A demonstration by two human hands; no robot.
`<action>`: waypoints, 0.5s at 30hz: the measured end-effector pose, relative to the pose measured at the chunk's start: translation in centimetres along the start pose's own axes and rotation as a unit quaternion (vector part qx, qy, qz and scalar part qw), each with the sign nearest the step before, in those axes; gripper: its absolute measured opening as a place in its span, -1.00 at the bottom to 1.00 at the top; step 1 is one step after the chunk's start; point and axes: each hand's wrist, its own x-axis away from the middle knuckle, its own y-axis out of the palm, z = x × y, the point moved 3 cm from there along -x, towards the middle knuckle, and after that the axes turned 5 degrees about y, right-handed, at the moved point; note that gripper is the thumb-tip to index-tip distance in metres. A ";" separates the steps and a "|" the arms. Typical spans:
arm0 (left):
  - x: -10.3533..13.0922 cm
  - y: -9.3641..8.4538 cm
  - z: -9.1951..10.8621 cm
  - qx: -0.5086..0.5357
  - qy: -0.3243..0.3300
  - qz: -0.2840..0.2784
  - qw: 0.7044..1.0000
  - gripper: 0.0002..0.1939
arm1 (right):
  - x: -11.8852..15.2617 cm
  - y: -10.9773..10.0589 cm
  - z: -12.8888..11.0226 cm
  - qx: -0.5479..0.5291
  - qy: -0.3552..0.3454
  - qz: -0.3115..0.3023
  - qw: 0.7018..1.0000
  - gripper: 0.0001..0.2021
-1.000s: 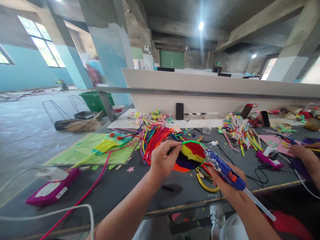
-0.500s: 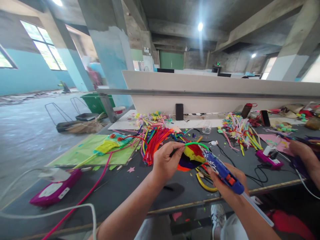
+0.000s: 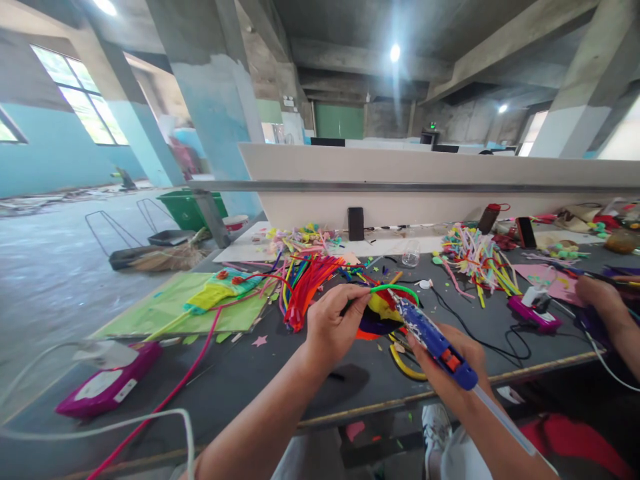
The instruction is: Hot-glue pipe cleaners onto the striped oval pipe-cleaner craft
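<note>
- Fingers [image 3: 359, 305] of the left hand [image 3: 327, 330] are pinched together on the green strip [image 3: 407, 289] at the left rim of the round piece [image 3: 383, 305]. That piece, patched in red, yellow and dark colour, is held up above the surface [image 3: 280, 383]; a loose pinch could let the strip slip out of line.
- Fingers of the right hand [image 3: 460, 350] are closed around the blue glue gun [image 3: 430, 337], its nozzle at the round piece's upper part. How hard they press the trigger, I cannot tell.
- Nozzle and left fingertips are near each other along the rim, so a small slip of the gun could burn skin, if it is hot.
- White bits cling to the gun's front end; they could drop onto the round piece or smear its colours. Whether the tip touches the strip is too small to tell.
- Strip bows upward over the rim. If its curve springs back before any glue sets, it could lift away and leave a gap.
- Red bundle [image 3: 303, 300] lies just left of the round piece, and the yellow loop [image 3: 407, 365] below and right of it; lowering the work carelessly could catch either with wet glue.
- Black cable [image 3: 463, 327] runs to the right of the round piece, where the gun or right hand could snag it.
</note>
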 end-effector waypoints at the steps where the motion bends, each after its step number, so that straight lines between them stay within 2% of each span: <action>1: 0.0 0.0 0.0 0.000 0.001 0.003 1.000 -0.93 | 0.1 0.0 0.3 -0.005 0.009 0.002 1.000 -0.91; 6: 0.1 -0.4 -0.1 0.001 0.008 0.019 1.000 -0.93 | 0.5 -0.2 1.2 0.013 0.037 -0.020 0.999 -0.90; 15: 0.1 -1.3 -0.7 0.000 -0.046 0.040 0.998 -0.94 | -0.3 -1.0 0.6 0.078 0.043 -0.009 0.996 -0.75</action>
